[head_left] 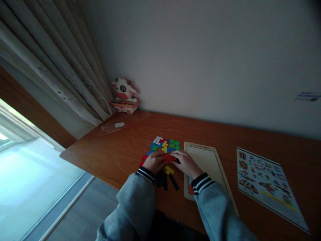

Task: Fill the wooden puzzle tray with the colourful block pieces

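Note:
Both hands meet over a cluster of flat coloured puzzle pieces (172, 146) on the wooden table. My left hand (154, 162) is closed, its fingertips at the left side of a red puzzle piece (169, 158). From the right, my right hand (186, 163) curls its fingers onto the same red piece. The fingers partly hide it, so its exact shape is unclear. Just below the hands lie a yellow puzzle piece (169, 170) and several black pieces (173, 181). More red pieces (141, 162) stick out left of my left hand.
A shallow tray with a pale frame (200, 146) lies under my right forearm, an orange-red piece (191, 190) near its lower left corner. Farther right is a printed pattern sheet (265, 182). A cow toy (124, 95) stands at the back left, near clear plastic wrapping (108, 127).

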`<state>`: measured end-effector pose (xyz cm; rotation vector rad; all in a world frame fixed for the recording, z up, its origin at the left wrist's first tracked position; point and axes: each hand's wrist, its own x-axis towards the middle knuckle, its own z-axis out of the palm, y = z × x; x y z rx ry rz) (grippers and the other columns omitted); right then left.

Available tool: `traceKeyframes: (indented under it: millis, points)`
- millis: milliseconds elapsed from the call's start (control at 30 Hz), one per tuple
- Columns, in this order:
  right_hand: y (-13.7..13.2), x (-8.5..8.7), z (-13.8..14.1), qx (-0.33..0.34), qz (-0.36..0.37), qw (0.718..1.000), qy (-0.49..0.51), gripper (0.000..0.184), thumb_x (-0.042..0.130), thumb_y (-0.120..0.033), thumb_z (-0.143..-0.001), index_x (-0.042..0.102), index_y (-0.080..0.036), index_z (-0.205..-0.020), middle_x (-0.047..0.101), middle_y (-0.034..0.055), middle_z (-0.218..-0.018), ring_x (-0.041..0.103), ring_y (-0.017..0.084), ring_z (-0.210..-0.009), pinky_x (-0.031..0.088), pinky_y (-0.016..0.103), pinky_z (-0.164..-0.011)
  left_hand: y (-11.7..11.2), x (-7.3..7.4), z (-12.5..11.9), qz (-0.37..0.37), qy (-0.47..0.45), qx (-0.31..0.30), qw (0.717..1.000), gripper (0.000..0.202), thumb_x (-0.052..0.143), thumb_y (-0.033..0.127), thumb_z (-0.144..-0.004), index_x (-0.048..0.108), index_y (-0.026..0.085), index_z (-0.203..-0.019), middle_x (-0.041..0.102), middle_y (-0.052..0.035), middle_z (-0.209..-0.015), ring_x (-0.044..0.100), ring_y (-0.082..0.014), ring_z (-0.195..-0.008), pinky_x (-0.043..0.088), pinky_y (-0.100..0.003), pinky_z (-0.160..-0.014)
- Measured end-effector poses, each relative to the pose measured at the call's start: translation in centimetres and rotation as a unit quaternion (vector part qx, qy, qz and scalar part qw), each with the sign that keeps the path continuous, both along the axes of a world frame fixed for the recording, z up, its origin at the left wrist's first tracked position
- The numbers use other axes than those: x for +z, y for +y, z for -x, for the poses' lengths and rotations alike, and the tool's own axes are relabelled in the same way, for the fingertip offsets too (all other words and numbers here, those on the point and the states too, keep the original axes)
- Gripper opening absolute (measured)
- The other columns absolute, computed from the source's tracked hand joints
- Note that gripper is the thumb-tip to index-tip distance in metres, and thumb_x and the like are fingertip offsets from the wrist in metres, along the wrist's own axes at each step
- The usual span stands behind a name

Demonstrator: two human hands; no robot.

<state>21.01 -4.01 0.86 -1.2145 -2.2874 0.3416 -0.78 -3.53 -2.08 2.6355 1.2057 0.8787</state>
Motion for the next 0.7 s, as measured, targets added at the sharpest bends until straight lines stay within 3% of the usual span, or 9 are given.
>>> traceKeyframes:
  millis: [433, 700]
  points:
    - [-0.3, -0.87, -0.46, 0.01, -0.038, 0.999, -0.024, 0.036, 0.064, -0.028, -0.088, 0.062, -0.022, -0.124, 0.067, 0.0099, -0.123, 0.063, 0.025, -0.111, 0.049, 0.044, -0.096, 0.1, 0.25, -0.26, -0.068, -0.069, -0.044, 0.994, 0.019, 0.062, 0.035, -0.091, 0.074, 0.02, -0.093, 0.069, -0.0101, -0.106, 0.066, -0.0219, -0.099, 0.058, -0.035, -0.087]
    - [-0.31, -0.95, -0.51, -0.001, -0.03, 0.999, -0.029, 0.037, 0.07, -0.037, -0.084, 0.065, -0.023, -0.119, 0.067, 0.0088, -0.125, 0.059, 0.027, -0.113, 0.044, 0.048, -0.095, 0.06, 0.18, -0.39, -0.043, -0.114, -0.05, 0.991, 0.015, 0.063, 0.029, -0.09, 0.073, 0.02, -0.096, 0.067, -0.01, -0.11, 0.067, -0.0201, -0.1, 0.058, -0.034, -0.089]
